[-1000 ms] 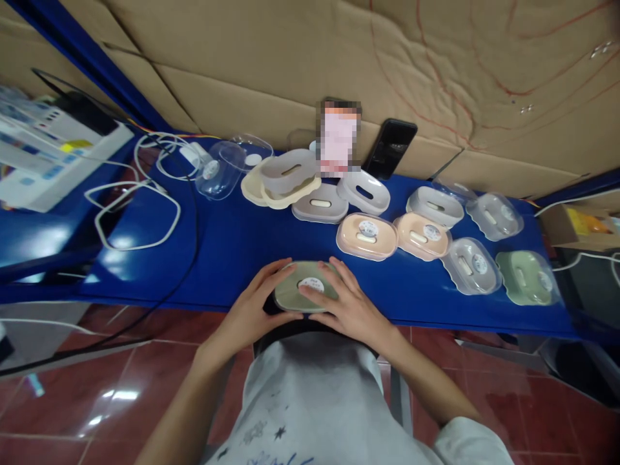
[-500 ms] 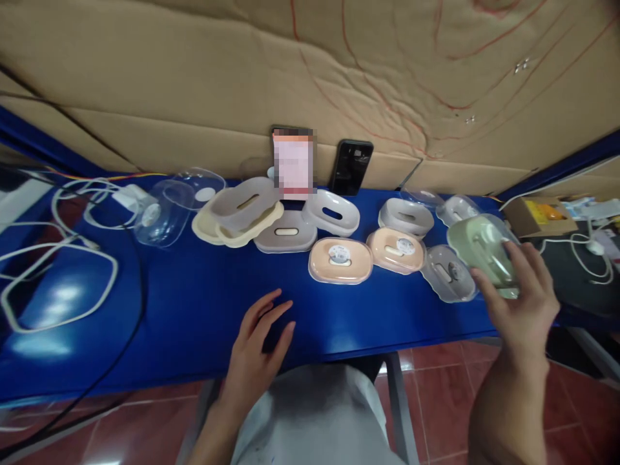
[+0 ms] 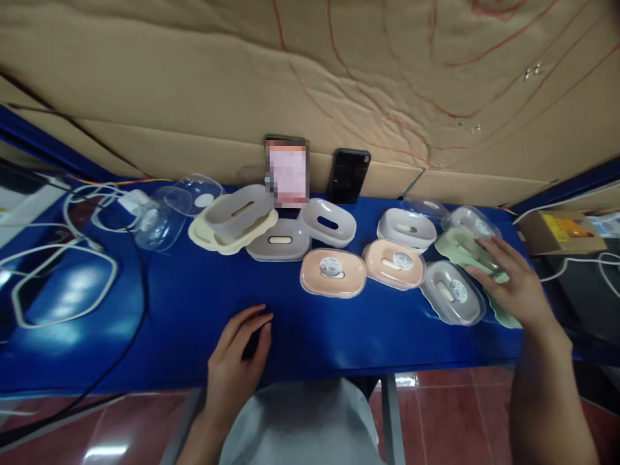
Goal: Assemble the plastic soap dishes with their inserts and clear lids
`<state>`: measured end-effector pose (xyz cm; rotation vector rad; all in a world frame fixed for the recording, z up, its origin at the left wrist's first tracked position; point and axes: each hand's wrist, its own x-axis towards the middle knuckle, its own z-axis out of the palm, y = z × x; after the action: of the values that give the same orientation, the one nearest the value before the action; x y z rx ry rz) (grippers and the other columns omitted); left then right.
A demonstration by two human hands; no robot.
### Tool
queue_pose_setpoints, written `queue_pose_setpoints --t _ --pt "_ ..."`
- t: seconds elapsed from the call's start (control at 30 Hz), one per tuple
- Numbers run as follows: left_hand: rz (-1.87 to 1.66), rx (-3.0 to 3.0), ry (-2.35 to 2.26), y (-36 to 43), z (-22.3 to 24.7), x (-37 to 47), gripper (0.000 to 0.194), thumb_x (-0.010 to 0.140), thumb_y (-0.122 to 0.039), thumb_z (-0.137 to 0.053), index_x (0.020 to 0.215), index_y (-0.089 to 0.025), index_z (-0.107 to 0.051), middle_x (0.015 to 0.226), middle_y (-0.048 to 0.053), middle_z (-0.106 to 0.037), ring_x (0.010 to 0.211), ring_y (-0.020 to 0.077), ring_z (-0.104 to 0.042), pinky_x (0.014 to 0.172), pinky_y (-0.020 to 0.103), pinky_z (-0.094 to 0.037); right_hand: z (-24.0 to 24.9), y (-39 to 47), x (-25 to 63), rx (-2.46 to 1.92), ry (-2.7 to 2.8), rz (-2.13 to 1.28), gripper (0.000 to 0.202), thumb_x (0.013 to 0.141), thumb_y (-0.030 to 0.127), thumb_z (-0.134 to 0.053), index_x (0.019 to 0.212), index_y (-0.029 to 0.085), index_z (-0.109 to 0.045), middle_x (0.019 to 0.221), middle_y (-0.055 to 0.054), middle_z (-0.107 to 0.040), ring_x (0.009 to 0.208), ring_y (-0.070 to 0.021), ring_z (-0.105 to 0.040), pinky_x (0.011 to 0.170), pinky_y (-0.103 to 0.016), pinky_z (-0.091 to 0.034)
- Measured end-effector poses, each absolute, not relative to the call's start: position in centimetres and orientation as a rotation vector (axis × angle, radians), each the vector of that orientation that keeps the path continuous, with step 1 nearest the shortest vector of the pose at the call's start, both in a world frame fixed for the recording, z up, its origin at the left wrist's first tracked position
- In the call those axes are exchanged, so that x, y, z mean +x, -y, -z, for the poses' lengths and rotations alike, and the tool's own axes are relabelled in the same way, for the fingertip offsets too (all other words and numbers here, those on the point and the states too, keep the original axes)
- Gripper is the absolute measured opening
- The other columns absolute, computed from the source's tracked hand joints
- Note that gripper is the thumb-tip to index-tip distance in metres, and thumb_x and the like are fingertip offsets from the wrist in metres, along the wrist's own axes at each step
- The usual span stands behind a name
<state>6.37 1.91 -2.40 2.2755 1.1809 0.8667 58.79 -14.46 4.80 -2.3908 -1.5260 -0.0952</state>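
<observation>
My right hand point(image 3: 518, 278) is at the far right of the row, its thumb and fingers around a light green soap dish point(image 3: 455, 245). The palm hides part of that dish. Under the wrist another green piece point(image 3: 504, 311) shows on the table. Just left of this hand lies a grey soap dish point(image 3: 453, 294) with a clear lid and a round label. Two peach soap dishes, a nearer one point(image 3: 314, 274) and another point(image 3: 378, 261), lie in the middle. My left hand point(image 3: 235, 361) hovers or rests near the front edge, holding nothing, fingers loosely bent and apart.
Grey soap dish parts point(image 3: 329, 223) and cream trays point(image 3: 201, 236) stand at the back of the blue table point(image 3: 184, 303). Clear lids point(image 3: 162, 219) and white cables point(image 3: 62, 316) lie left. Two phones, one black point(image 3: 349, 177), lean on the cardboard wall point(image 3: 194, 84).
My right hand has lowered the green soap dish to the back of the row, uncovering another green piece in front. My left hand has shifted slightly left and nearer me.
</observation>
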Motion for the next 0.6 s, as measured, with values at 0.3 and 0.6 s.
queue_pose_setpoints --t 0.3,0.6 --pt "-0.756 2.398 -1.047 -4.0 1.4 6.7 0.028 0.108 -0.02 -0.059 0.135 -0.027 -0.066 0.137 0.009 -0.07 0.124 0.0255 -0.071 0.109 0.044 -0.059 -3.0 14.5 59.7 -2.314 1.703 0.049 0.051 0.11 0.052 -0.049 0.147 0.022 -0.069 0.148 -0.017 -0.069 0.156 -0.0271 -0.05 0.129 -0.046 -0.037" --pt "-0.398 2.714 -1.094 -9.5 0.7 11.2 0.051 0.107 -0.026 -0.057 0.158 -0.019 -0.054 0.149 0.019 -0.065 0.13 0.0406 -0.062 0.103 0.057 -0.051 -3.8 10.9 39.7 -1.912 1.869 0.077 0.05 0.106 0.03 -0.062 0.156 0.031 -0.056 0.155 -0.011 -0.062 0.15 -0.0323 -0.055 0.122 -0.057 -0.047"
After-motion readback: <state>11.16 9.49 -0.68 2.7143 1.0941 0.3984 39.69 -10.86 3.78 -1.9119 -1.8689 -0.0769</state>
